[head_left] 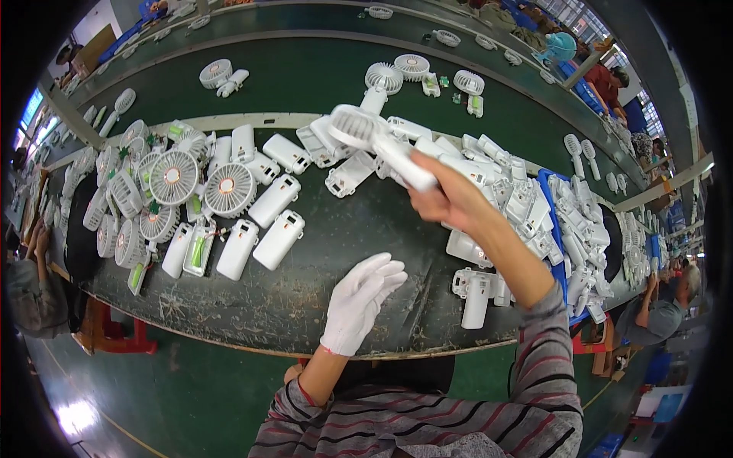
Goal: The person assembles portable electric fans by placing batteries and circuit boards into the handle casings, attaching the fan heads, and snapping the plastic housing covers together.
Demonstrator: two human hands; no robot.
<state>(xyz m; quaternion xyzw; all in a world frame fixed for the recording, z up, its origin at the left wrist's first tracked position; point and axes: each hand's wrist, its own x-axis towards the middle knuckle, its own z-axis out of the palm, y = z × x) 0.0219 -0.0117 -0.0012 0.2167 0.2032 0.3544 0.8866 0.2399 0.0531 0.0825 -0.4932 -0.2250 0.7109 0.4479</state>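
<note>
My bare right hand (452, 197) is closed around the handle of a white handheld fan (401, 162), raised over the far part of the workbench. The fan's round head points away to the left and is smeared by motion. My left hand (359, 304), in a white glove, hovers near the bench's front edge with its fingers stretched out and nothing in them. Left of it lie white handle shells (238, 248) and an opened handle (200, 248) showing a green part inside. Beyond those, several fan heads (174, 177) with green parts and wires are heaped.
A pile of white shells (496, 179) covers the bench's right side, next to a blue bin (551, 206) full of white parts. Behind the bench, a green conveyor belt (305, 76) carries fans and small parts. Other people (660, 305) sit at both sides.
</note>
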